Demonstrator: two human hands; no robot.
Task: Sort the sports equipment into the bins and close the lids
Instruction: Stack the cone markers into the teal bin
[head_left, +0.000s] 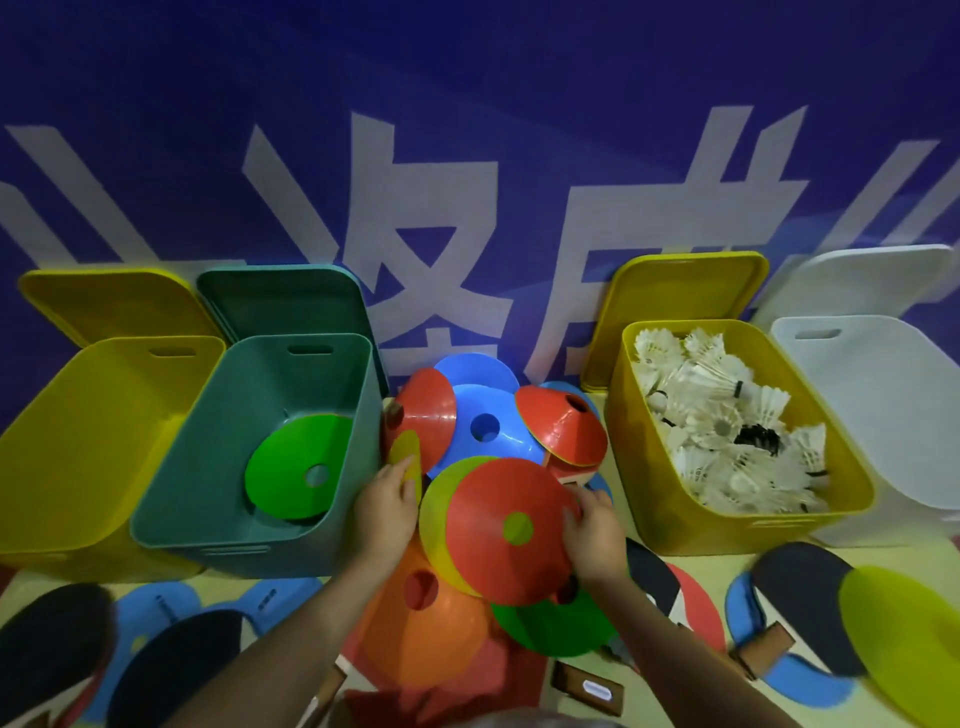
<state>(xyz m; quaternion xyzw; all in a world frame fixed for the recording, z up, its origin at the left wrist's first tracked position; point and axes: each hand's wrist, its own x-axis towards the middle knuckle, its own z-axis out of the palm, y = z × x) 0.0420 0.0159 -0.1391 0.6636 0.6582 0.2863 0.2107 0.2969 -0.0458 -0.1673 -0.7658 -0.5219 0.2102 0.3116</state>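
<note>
Between open bins, both hands hold a red cone.
</note>
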